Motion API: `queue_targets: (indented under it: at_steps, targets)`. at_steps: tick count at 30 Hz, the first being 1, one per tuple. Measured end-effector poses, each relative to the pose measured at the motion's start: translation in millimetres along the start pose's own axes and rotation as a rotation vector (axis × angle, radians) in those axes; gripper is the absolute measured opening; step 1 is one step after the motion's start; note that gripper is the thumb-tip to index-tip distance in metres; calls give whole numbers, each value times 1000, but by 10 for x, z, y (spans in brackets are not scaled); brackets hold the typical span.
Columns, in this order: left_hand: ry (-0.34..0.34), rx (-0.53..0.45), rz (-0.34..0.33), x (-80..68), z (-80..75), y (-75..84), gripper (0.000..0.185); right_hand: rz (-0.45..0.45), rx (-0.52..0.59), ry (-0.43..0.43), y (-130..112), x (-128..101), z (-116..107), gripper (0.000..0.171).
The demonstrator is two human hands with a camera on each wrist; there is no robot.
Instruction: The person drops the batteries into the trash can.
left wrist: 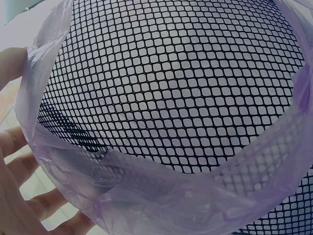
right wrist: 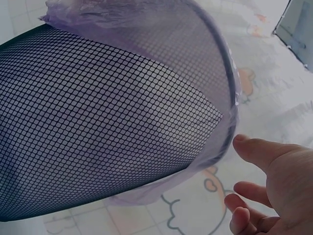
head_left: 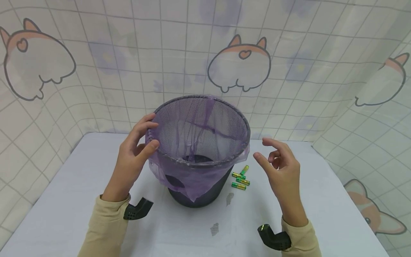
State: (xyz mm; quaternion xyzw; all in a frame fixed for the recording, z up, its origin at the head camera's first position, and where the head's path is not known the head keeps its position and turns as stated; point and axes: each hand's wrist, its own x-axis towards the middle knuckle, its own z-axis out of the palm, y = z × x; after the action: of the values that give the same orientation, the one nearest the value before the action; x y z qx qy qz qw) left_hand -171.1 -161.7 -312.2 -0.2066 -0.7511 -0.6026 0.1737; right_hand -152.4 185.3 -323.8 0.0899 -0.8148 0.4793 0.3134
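A black mesh wastebasket (head_left: 205, 192) is standing near the middle of the pale table (head_left: 64, 214), and a thin purple bag (head_left: 192, 178) is lining it, its edge folding over the rim and hanging down the near side. The person's left hand (head_left: 135, 157) is resting against the left side of the rim, the thumb pressing on the folded plastic and the fingers curling over the top edge, so it is gripping bag and rim together; in the left wrist view the fingers (left wrist: 14, 142) are lying right along the plastic. The right hand (head_left: 279, 164) is hovering just beside the basket's right side, not touching it, with its fingers loosely bent and spread and nothing in its grasp; the right wrist view is showing the thumb (right wrist: 259, 149) close to the bag's edge but apart from it. A few small green batteries (head_left: 240, 178) are lying on the table by the foot of the basket, between it and the right hand. Behind the table a tiled backdrop (head_left: 128, 53) printed with cartoon corgis is hanging.
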Motion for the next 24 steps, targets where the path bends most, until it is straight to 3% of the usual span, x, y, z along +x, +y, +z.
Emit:
queue_targets:
  at_steps: [24]
  targets:
    - [-1, -4, 6, -1, -2, 4, 40, 82, -67, -17, 264, -23, 73, 41]
